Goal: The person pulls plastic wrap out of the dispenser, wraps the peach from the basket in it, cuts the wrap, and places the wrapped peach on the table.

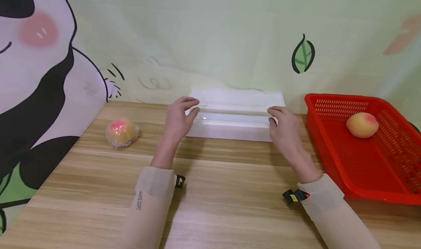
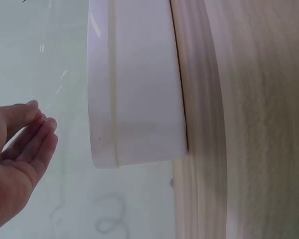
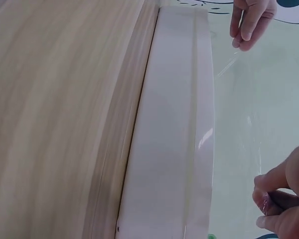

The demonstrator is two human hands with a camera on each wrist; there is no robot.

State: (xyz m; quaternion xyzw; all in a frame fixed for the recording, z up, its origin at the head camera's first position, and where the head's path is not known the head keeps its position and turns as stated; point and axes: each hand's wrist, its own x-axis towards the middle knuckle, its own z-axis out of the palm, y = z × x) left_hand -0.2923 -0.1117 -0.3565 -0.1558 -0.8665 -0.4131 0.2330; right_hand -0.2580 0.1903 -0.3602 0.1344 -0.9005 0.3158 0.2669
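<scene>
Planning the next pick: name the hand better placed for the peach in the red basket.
Probably the right hand: nearer the red basket and peach than the left hand, though both pinch clear film.

Small dark lettering [image 1: 139, 200] runs lengthwise along the pale left sleeve [image 1: 152, 201], turned sideways in the head view, and appears to read "LetsSlim". The black left wrist device [image 1: 179, 181] carries a yellow mark too small to read. On the black right wrist device [image 1: 295, 196], a yellow mark and a red one are likewise too small to make out.
</scene>
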